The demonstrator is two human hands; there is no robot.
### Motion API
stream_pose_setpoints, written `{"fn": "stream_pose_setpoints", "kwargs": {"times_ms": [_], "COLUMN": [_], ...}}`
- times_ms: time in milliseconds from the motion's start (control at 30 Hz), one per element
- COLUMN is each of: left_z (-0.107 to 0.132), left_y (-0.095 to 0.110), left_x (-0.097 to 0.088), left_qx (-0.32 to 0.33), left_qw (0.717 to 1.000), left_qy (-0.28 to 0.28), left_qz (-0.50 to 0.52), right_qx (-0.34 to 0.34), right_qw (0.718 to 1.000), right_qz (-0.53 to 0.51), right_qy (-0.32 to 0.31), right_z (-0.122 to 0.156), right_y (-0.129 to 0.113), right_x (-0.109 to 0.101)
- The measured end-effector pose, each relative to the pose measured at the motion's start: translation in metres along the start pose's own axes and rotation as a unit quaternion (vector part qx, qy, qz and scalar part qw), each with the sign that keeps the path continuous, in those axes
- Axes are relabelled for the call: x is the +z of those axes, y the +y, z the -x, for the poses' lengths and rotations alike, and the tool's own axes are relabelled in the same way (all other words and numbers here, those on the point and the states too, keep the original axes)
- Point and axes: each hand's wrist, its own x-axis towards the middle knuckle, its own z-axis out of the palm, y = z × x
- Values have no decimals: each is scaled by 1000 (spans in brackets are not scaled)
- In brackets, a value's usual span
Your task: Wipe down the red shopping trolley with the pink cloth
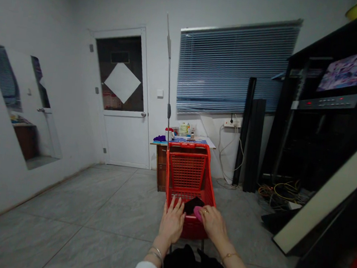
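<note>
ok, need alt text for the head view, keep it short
A person's left hand lies flat and open on the near rim of a red plastic mesh shopping cart, and the right hand rests on a small pink object beside a black item inside it. Behind stand a small wooden desk, a white door and blue window blinds.

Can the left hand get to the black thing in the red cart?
Probably yes. The left hand rests on the near rim of the red cart, beside the black thing, and the cart is open on top. Nothing lies between them; the right hand sits on the other side.
</note>
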Motion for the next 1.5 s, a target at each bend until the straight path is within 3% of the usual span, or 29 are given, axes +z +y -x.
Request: {"fn": "stream_pose_setpoints", "kwargs": {"times_ms": [100,267,333,467,567,700,800,1000,1067,1233,1367,1500], "left_z": [-2,-3,-3,-3,-3,-4,-3,-4,-5,-6,-8,-15], "left_y": [3,7,3,-1,4,9,4,0,1,-15,-54,-89], "left_x": [5,9,6,1,6,12,11,8,7,0,-5,-13], "left_qx": [-3,-11,-6,10,13,9,17,33,37,31,11,-64], "left_qw": [1000,1000,1000,1000,1000,1000,1000,999,999,999,998,992], "left_qy": [5,6,1,2,10,10,4,7,5,-18,-4,-32], "left_qz": [1,-7,-14,-20,-11,-8,-17,-4,4,1,-58,-106], "right_qx": [27,40,23,-5,28,60,19,-7,6,37,56,64], "right_qw": [999,998,999,1000,998,997,1000,998,997,991,991,993], "right_qz": [-8,-1,2,-19,-35,-21,-15,0,12,37,37,-8], "right_qy": [27,51,36,19,39,48,12,-56,-80,-121,-119,-97], "right_z": [5,0,-2,2,6,1,-5,-2,-1,-7,-13,-28], "right_y": [16,-28,-34,2,17,-15,-28,30,36,3,-47,-81], "right_x": [0,18,17,6,5,15,14,-11,-17,-24,-19,-19]}}
